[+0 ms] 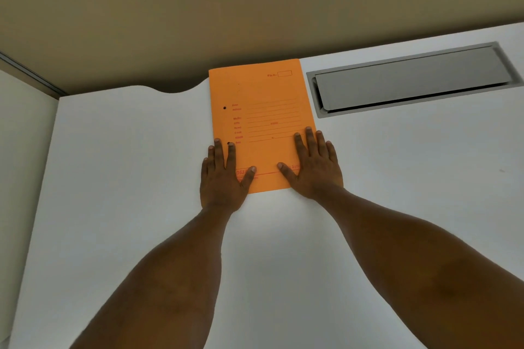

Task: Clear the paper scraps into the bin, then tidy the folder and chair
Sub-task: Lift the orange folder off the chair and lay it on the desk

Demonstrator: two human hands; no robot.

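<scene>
Fingers (309, 140) spread flat, two hands press one orange folder (263, 122) onto one white desk (127, 164).

The red print on the orange folder (263, 122) is too blurred to read, its near corners hidden under the left hand (222, 178) and right hand (313, 167).

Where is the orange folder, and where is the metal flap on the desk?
orange folder (263, 110), head view, on the middle of its printed front cover.
metal flap (411, 79), head view, on the middle of its grey lid.
</scene>
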